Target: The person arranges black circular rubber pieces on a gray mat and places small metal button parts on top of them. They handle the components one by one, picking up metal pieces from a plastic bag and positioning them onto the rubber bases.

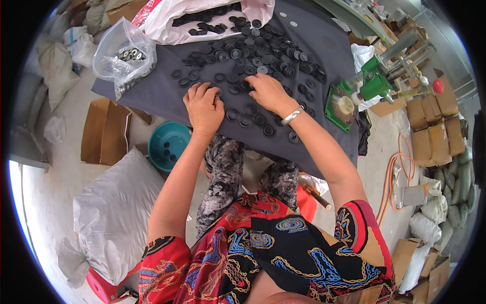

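Many black round plastic discs (233, 114) with raised rims lie loose on a dark grey cloth-covered table (167, 96). My left hand (205, 109) rests at the near side of them, its fingers bent downward; what its fingertips hold, if anything, is hidden. To its right, my right hand (271, 95), with a silver bangle on the wrist, reaches in from the right. Its thumb and index finger close around the edge of one black disc (244, 85). A denser heap of discs (283, 53) spreads beyond both hands.
A clear plastic bag (147, 53) of small metal parts stands at the table's left corner, beside a white sack (167, 20) of black pieces. A green hand press (374, 81) sits at the right edge. A teal basin (163, 137) with several discs is below left.
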Motion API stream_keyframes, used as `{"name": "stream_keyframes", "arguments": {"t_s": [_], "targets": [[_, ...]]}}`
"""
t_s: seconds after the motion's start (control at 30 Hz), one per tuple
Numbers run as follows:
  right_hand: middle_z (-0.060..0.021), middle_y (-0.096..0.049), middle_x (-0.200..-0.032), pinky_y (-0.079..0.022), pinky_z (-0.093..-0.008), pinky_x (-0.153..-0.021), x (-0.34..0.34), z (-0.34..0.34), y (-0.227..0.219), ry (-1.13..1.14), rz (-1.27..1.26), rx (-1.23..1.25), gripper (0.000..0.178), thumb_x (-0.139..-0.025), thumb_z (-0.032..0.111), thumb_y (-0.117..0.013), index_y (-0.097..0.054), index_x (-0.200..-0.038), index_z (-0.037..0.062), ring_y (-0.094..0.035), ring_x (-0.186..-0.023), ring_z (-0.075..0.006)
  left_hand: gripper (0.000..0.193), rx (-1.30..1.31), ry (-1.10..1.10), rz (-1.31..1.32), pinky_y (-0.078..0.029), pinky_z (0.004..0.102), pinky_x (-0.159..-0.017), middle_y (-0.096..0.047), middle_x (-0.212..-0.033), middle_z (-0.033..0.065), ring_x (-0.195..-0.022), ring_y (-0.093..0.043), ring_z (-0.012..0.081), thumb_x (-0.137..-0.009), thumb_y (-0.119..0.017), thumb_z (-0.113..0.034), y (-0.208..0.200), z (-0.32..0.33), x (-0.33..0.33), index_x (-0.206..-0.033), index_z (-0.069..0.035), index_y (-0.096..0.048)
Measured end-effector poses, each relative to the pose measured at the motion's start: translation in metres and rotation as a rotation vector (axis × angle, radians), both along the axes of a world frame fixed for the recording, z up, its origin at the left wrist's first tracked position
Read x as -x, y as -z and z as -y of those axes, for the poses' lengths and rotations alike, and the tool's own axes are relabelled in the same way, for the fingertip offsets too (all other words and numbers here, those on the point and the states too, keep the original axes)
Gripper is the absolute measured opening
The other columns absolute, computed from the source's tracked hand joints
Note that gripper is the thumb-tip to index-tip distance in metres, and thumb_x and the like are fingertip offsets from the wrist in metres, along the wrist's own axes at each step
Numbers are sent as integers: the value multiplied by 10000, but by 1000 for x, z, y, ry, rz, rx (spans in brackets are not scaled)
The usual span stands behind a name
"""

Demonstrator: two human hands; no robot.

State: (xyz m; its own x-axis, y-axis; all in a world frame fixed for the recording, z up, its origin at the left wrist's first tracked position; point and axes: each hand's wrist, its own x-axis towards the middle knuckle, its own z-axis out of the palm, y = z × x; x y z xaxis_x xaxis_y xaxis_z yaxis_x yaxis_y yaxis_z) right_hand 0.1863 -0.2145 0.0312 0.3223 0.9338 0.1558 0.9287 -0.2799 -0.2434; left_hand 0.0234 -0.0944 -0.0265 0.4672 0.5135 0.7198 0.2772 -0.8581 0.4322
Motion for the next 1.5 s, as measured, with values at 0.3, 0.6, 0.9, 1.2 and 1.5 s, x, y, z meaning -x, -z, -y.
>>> {"name": "stream_keyframes", "arguments": {"t_s": [0.3, 0.6, 0.9, 1.2, 1.5], "targets": [[-114, -662, -995, -414, -392, -873, -6, 29, -5, 82, -36, -21, 337, -782, 165, -694, -636, -1093, 50, -586, -980, -290, 190, 11, 0, 23, -377, 464, -939, -648, -1054, 94, -1095, -540, 302, -699, -607, -74, 1, 0, 2, -869, -70, -691], [-104, -623, -1050, -436, -411, -850, -9, 18, -3, -95, 153, -179, 363, -804, 233, -685, -624, -1124, 73, -574, -990, -296, 190, 13, -15, 21, -383, 457, -935, -651, -1044, 90, -1077, -547, 295, -694, -613, -77, 1, -1, 0, -866, -77, -692], [-142, -603, -1010, -481, -411, -804, -5, -3, -1, -112, -201, -105, 347, -780, 102, -702, -575, -1096, 34, -594, -943, -331, 183, 17, -2, 44, -386, 448, -928, -644, -1047, 90, -1064, -549, 290, -693, -617, -77, -1, -2, 2, -865, -82, -680], [-83, -637, -919, -386, -381, -836, 4, 23, -11, -25, 50, -33, 346, -788, 207, -717, -568, -1064, 61, -568, -900, -248, 193, 11, -21, 51, -401, 418, -902, -652, -1038, 68, -1068, -562, 283, -696, -641, -80, 1, -2, 2, -885, -87, -682], [-75, -629, -924, -364, -372, -849, -2, 33, 1, -65, 139, -18, 293, -785, 238, -709, -648, -1008, 57, -557, -928, -243, 183, 47, -30, 76, -401, 410, -907, -655, -1043, 62, -1061, -562, 279, -704, -647, -84, 1, -3, 2, -882, -96, -689]]}}
